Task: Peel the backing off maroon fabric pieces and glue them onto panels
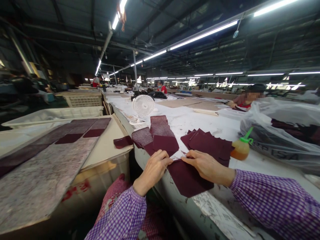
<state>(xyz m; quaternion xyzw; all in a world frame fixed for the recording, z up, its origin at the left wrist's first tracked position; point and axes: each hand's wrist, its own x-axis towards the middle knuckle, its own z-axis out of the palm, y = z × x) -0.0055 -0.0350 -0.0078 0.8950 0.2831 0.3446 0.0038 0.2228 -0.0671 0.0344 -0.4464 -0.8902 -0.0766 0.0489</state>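
A dark maroon fabric piece [190,180] with angled lower corners lies at the table's near edge. My left hand [155,168] is closed, its fingertips pinching the piece's far left corner. My right hand [206,165] grips the same far edge a little to the right, fingers bent together. Just beyond my left hand are stacked maroon pieces [165,141] with a speckled greyish side partly showing. Behind my right hand a fanned pile of maroon pieces [210,145] spreads over the white table [172,120]. The undersides of my fingers are hidden.
A bottle of amber liquid with a green spout [241,148] stands right, beside a clear plastic bag [280,133] holding dark cloth. A white fan [143,106] is farther back. At left, a cream bin [105,170] bears maroon sheets [75,133]. A co-worker [250,96] sits across the table.
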